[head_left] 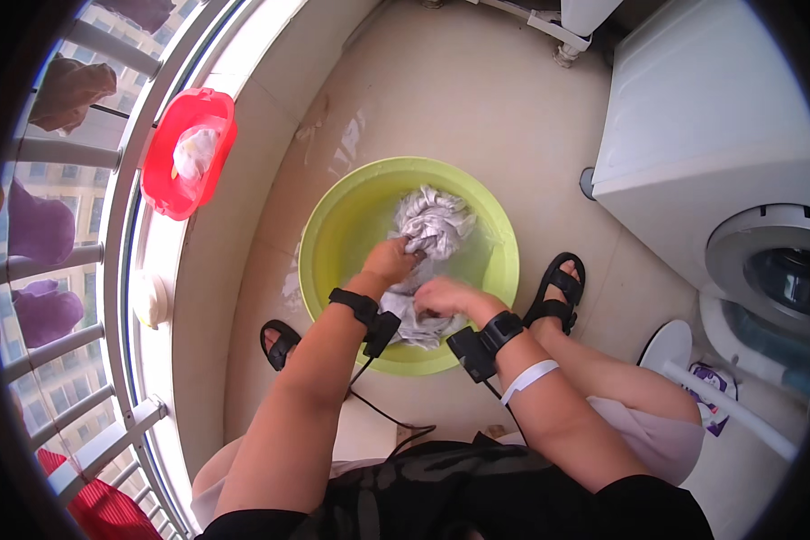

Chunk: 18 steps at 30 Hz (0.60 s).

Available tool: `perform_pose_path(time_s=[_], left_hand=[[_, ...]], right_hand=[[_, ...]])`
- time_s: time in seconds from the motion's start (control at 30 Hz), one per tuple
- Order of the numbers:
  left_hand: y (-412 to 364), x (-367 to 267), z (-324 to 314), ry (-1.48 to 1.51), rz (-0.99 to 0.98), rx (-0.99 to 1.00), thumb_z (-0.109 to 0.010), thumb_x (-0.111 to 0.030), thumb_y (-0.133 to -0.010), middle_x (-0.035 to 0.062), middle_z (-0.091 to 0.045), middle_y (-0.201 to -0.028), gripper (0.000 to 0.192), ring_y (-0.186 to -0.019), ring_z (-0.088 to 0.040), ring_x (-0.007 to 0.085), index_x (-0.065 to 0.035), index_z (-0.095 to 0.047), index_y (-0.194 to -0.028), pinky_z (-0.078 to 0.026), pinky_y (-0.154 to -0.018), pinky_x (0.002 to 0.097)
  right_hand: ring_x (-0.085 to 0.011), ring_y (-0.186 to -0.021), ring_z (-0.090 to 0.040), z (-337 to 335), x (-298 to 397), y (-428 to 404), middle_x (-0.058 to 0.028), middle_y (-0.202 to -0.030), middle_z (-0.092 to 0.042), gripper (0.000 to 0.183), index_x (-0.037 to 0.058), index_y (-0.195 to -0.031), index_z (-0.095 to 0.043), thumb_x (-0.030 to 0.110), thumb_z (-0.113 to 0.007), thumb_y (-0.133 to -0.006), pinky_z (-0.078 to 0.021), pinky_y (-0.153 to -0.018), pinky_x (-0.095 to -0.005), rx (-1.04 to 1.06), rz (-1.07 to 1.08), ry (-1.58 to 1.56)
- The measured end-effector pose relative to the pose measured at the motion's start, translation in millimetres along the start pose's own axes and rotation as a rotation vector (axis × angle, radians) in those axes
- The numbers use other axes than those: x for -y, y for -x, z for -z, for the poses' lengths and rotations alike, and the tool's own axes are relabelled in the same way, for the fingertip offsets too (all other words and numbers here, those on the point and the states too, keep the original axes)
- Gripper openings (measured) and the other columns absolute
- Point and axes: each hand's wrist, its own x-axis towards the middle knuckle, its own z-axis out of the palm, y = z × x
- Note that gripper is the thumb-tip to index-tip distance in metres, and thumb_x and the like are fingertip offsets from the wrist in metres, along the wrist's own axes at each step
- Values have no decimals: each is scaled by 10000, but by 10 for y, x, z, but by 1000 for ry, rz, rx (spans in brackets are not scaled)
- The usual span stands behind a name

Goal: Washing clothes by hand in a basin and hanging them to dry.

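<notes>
In front of me a yellow-green plastic basin stands on the tiled floor, with cloudy water inside. A wet, crumpled, pale grey-white cloth lies bunched in it, and more pale fabric spreads towards the near rim. My left hand grips the near edge of the bunched part, its thumb and fingers pressed into the folds. Just to the right and nearer to me, my right hand is curled over the lower fabric. Motion blurs that hand, and its fingertips are partly hidden, so its hold is unclear.
A red plastic tub with a whitish item inside sits on the left ledge, near a cream-coloured object. Beyond the railing hang several garments. A white front-loading washing machine stands right. Cables trail from both wrist straps.
</notes>
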Motion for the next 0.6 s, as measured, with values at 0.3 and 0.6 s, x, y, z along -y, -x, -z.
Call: perform_pose_path(time_s=[0.3,0.6], left_hand=[[46,53,81,224,69,-480,-632,-62,-698,272,-513,-1153,712,-1060,-505,406,-15,-293,-1323,-425,-884,400],[465,-696,-66,835,-138,108,-680,-194,-755,94,-596,-815,401,-758,-553,119,31,-550,-1060,-462,-701,277]], right_hand=[[-323,-1265,-302,164,-64,-33,-190,-1422,-206,716,48,-1371,-224,425,-537,-849,-370,-955,-437,-636,274,-1355],[-245,-955,-574,314,-35,228,-105,-1084,-576,719,57,-1194,-480,658,-442,-800,-458,-848,-392,-346,360,-1531]])
